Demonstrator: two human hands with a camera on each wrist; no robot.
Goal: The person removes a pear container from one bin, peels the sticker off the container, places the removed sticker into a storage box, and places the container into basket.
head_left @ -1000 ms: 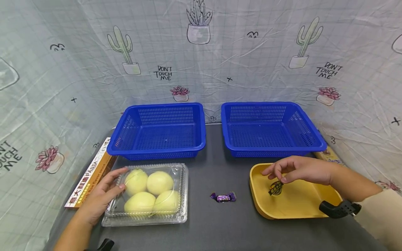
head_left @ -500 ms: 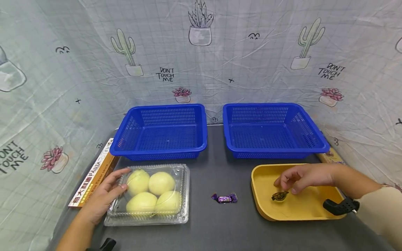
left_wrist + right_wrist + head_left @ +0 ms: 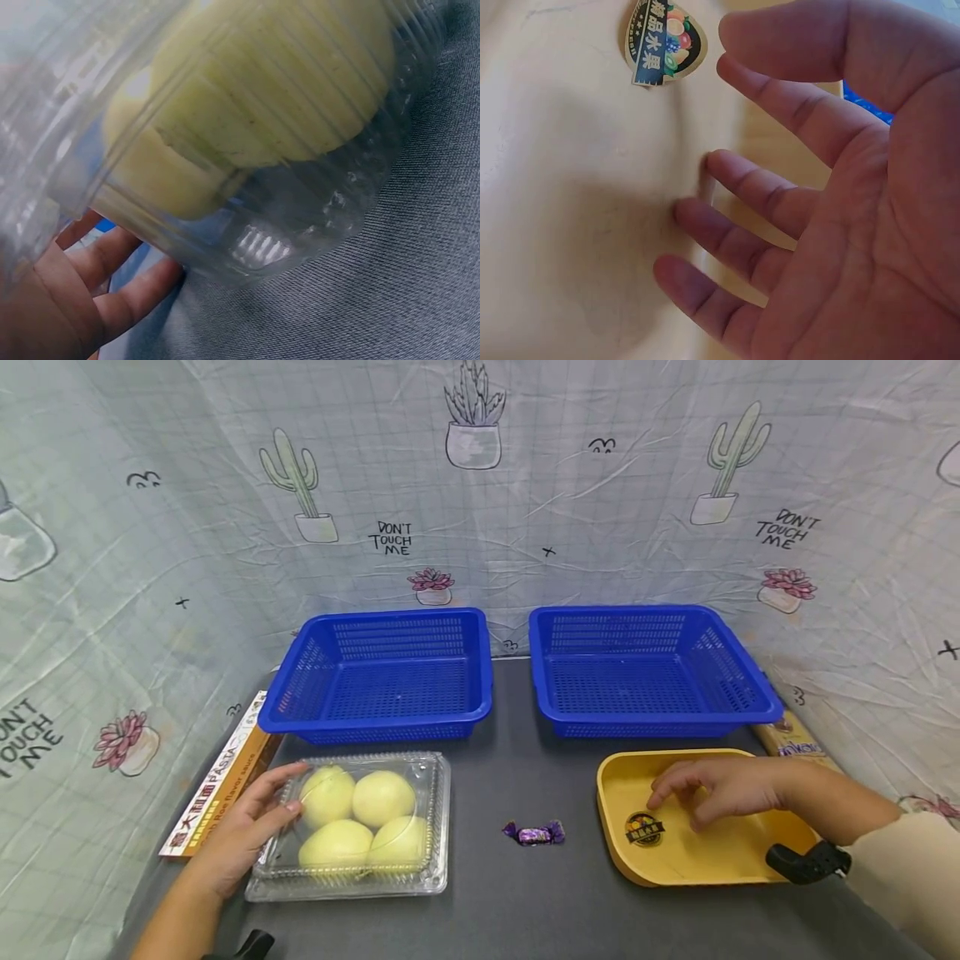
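My left hand rests at the left side of a clear plastic clamshell box, its fingers relaxed along the box's edge. Inside the box are several pale yellow-green round fruits; the left wrist view shows one fruit close through the ribbed plastic. Over the yellow tray hovers my right hand, fingers spread and holding nothing. A black and gold sticker with fruit pictures lies on the tray floor, just left of those fingers. In the right wrist view the sticker sits beyond the fingertips.
Two blue mesh baskets, a left basket and a right basket, stand at the back. A purple wrapped candy lies mid-table. A pasta box is at the left, and a yellow package at the right, partly behind my arm.
My right hand has let go of the sticker, which now lies flat in the yellow tray, and has drawn slightly up and away from it. My left hand has stayed by the clamshell box.
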